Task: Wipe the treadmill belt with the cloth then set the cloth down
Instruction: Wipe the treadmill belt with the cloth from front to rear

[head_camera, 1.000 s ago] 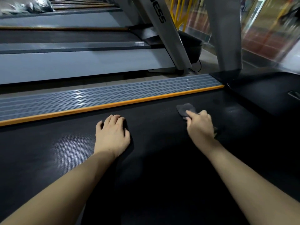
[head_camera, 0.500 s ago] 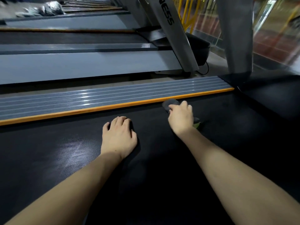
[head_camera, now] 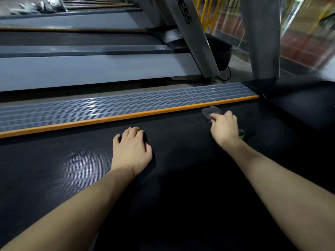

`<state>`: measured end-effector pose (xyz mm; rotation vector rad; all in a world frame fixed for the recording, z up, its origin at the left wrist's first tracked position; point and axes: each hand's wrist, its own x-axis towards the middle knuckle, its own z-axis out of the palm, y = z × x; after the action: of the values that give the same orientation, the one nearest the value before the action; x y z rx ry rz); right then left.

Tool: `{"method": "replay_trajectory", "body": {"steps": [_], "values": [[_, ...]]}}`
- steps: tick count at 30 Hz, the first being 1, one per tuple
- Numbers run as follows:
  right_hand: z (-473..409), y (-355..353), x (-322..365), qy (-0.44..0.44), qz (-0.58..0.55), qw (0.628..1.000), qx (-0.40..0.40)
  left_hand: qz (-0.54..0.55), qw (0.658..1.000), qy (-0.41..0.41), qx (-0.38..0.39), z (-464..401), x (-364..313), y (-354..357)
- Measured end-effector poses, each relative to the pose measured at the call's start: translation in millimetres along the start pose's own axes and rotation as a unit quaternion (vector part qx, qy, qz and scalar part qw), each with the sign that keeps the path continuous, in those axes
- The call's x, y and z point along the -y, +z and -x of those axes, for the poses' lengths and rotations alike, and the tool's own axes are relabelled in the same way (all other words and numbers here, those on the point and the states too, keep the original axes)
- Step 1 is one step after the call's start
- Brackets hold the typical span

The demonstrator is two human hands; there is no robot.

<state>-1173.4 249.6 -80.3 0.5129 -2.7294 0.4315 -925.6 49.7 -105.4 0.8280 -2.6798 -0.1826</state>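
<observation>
The black textured treadmill belt [head_camera: 72,169] fills the lower part of the head view. A small dark grey cloth [head_camera: 211,111] lies on the belt close to the orange edge strip [head_camera: 126,115]. My right hand [head_camera: 224,128] presses down on the cloth with its fingers curled over it; most of the cloth is hidden beneath the hand, with a bit showing behind the palm. My left hand [head_camera: 131,151] rests flat on the belt, left of the cloth, holding nothing.
A grey ribbed side rail [head_camera: 108,105] runs beyond the orange strip. Grey uprights [head_camera: 261,42] rise at the far right, beside the black motor cover [head_camera: 299,98]. A neighbouring treadmill [head_camera: 81,69] stands behind, with yellow railings [head_camera: 208,17] further back.
My right hand has slid the cloth across the belt, first left towards the orange strip, then back right along it. My left hand has stayed planted on the belt.
</observation>
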Motion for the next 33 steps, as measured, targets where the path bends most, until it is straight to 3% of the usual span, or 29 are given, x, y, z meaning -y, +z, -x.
{"method": "replay_trajectory", "body": {"steps": [3, 6, 9, 11, 13, 15, 17, 21, 24, 26, 29, 31, 33], "values": [[35.9, 0.5, 55.7, -0.043, -0.022, 0.999, 0.019, 0.003, 1.0, -0.002, -0.006, 0.0, -0.2, -2.2], [92.7, -3.0, 100.9, -0.168, -0.119, 0.978, 0.027, 0.011, 1.0, -0.01, -0.014, 2.3, 0.4, -6.0], [99.5, -8.2, 66.7, -0.259, -0.129, 0.956, 0.036, 0.01, 0.999, 0.017, 0.024, 5.6, 5.1, -11.3], [69.9, -10.2, 19.4, -0.2, -0.089, 0.976, 0.006, -0.002, 0.997, 0.034, 0.063, 6.8, 8.8, -16.3], [48.3, -18.4, -21.7, -0.074, -0.061, 0.995, -0.002, -0.008, 0.997, 0.028, 0.078, 15.8, 10.2, -21.7], [52.3, -20.3, -19.3, 0.005, -0.035, 0.999, -0.017, -0.007, 0.998, 0.029, 0.058, 35.4, 6.9, -26.4], [77.3, -17.8, 21.2, -0.02, -0.049, 0.998, -0.025, 0.004, 0.999, 0.03, 0.043, 56.0, -0.5, -30.0], [150.9, -17.0, 102.7, -0.213, -0.127, 0.969, 0.012, -0.007, 0.998, 0.016, 0.066, 85.4, -7.6, -36.6], [143.4, -26.8, 81.8, -0.277, -0.127, 0.952, 0.02, -0.006, 0.994, 0.022, 0.105, 100.8, -1.1, -35.4], [116.8, -25.5, 40.9, -0.231, -0.088, 0.969, -0.021, 0.005, 0.995, 0.024, 0.096, 107.6, -0.1, -32.9], [85.3, -32.1, -11.6, -0.089, -0.057, 0.994, -0.006, 0.018, 0.997, 0.009, 0.069, 107.0, -5.4, -31.3], [90.2, -33.0, -6.6, -0.035, -0.053, 0.998, -0.024, 0.021, 0.998, 0.006, 0.065, 106.9, -7.2, -30.8], [112.8, -32.0, 26.7, -0.048, -0.082, 0.995, -0.045, 0.03, 0.998, 0.003, 0.062, 108.2, -6.3, -31.5]]}}
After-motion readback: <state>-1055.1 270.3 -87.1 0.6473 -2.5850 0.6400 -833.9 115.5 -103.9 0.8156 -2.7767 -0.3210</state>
